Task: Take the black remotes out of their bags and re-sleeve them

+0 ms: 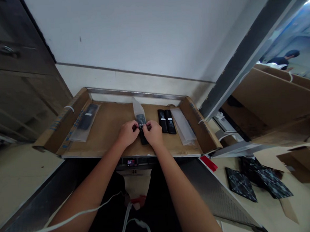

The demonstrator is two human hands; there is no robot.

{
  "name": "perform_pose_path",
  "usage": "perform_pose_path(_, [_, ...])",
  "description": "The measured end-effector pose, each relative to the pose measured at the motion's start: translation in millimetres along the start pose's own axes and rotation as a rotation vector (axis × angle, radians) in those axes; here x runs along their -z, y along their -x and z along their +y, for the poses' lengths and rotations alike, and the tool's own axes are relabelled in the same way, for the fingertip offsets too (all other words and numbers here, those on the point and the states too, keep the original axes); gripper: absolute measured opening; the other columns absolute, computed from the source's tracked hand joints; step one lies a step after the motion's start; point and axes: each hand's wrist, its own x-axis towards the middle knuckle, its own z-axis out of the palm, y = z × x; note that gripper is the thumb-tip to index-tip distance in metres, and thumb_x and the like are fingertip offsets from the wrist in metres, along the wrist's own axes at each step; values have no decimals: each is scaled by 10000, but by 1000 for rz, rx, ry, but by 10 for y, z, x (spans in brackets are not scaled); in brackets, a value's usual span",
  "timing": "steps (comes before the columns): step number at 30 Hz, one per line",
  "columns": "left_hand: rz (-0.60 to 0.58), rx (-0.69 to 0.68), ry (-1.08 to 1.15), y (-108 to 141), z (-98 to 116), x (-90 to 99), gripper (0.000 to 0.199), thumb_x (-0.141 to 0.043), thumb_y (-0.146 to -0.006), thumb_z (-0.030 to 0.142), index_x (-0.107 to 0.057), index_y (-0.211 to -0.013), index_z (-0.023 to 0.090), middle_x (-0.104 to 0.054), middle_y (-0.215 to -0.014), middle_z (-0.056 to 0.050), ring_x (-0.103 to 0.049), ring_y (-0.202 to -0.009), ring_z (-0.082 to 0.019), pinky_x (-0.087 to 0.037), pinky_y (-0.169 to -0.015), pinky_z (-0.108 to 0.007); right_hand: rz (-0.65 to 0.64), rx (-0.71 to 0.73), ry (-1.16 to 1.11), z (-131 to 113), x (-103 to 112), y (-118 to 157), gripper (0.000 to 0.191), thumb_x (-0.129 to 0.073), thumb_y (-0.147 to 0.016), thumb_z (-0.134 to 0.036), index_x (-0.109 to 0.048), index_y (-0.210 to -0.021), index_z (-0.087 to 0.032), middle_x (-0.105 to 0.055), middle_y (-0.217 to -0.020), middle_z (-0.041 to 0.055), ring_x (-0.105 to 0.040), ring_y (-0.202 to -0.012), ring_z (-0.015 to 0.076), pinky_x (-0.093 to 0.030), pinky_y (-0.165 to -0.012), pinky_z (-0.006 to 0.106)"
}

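Observation:
At the middle of the cardboard-lined bench, a slim black device, shaped like a remote control, lies partly inside a clear plastic bag. My left hand pinches the bag's opening on the left side of the device. From the right, my right hand pinches the same opening, its fingers close to the left ones. The device's upper part shows through the plastic; its lower end sticks out towards me. Two similar black devices with white labels lie side by side to the right of my right hand.
Flat plastic bags lie at the bench's right end. A bagged black device rests at the left end. Raised cardboard flaps border both sides. A white cable crosses my left forearm. Cartons stand at right; a person is beyond.

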Motion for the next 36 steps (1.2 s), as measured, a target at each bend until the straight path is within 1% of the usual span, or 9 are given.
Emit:
perform_pose_path(4, [3, -9, -14, 0, 33, -6, 88, -570, -780, 126, -603, -803, 204, -660, -781, -10, -579, -728, -165, -445, -728, -298, 5, 32, 86, -48, 0, 17, 161, -530, -945, -285, -596, -847, -175, -636, -825, 62, -587, -820, 195, -420, -755, 287])
perform_pose_path(8, [-25, -47, -75, 27, 64, -2, 114, -556, -746, 94, -573, -772, 205, -653, -797, -27, -581, -787, -192, -454, -774, -328, -11, 6, 159, -106, 31, 34, 214, -488, -989, -295, -600, -854, -173, -653, -831, 70, -597, -804, 193, -400, -735, 284])
perform_pose_path(11, [-41, -91, -81, 108, 93, 42, 127, -578, -745, 121, -581, -845, 200, -664, -865, -46, -586, -852, -219, -464, -820, -361, -18, -12, 188, -131, 58, 42, 229, -473, -1005, -299, -603, -862, -175, -668, -836, 72, -610, -793, 189, -386, -719, 279])
perform_pose_path(13, [-64, -113, -47, 177, 112, 90, 169, -627, -774, 202, -582, -937, 198, -672, -949, -62, -592, -910, -235, -470, -853, -382, -27, -21, 201, -137, 68, 45, 238, -471, -1010, -305, -606, -861, -176, -675, -834, 72, -619, -789, 189, -380, -713, 277])
perform_pose_path(17, [-131, -114, 40, 272, 130, 172, 479, -754, -740, 422, -549, -1118, 209, -651, -1135, -89, -600, -1043, -261, -475, -921, -413, -45, -47, 207, -136, 68, 48, 249, -464, -1016, -325, -615, -885, -177, -693, -853, 80, -635, -790, 191, -379, -709, 276])
perform_pose_path(19, [-170, -134, 38, 283, 124, 186, 644, -812, -669, 467, -531, -1191, 215, -626, -1218, -105, -582, -1119, -288, -458, -967, -442, -43, -62, 208, -134, 64, 46, 246, -468, -1014, -336, -617, -901, -176, -698, -864, 85, -640, -801, 194, -382, -711, 276])
perform_pose_path(21, [-189, -146, 27, 279, 111, 182, 717, -843, -626, 472, -530, -1217, 213, -613, -1248, -115, -571, -1151, -305, -446, -988, -462, -41, -70, 210, -131, 62, 41, 240, -482, -1008, -346, -620, -910, -176, -703, -874, 87, -645, -809, 197, -383, -710, 275])
perform_pose_path(27, [-176, -129, 21, 267, 95, 157, 632, -842, -642, 431, -565, -1164, 206, -632, -1199, -105, -585, -1128, -290, -457, -983, -452, -70, -65, 216, -110, 63, 33, 283, -473, -1013, -375, -643, -890, -185, -717, -855, 76, -651, -785, 194, -368, -686, 274])
perform_pose_path(36, [-145, -119, 2, 270, 69, 136, 496, -848, -662, 365, -613, -1065, 197, -684, -1073, -75, -631, -1018, -261, -490, -916, -408, -49, -77, 199, -99, 73, 30, 330, -477, -1010, -376, -665, -822, -181, -719, -793, 75, -648, -734, 182, -350, -663, 265])
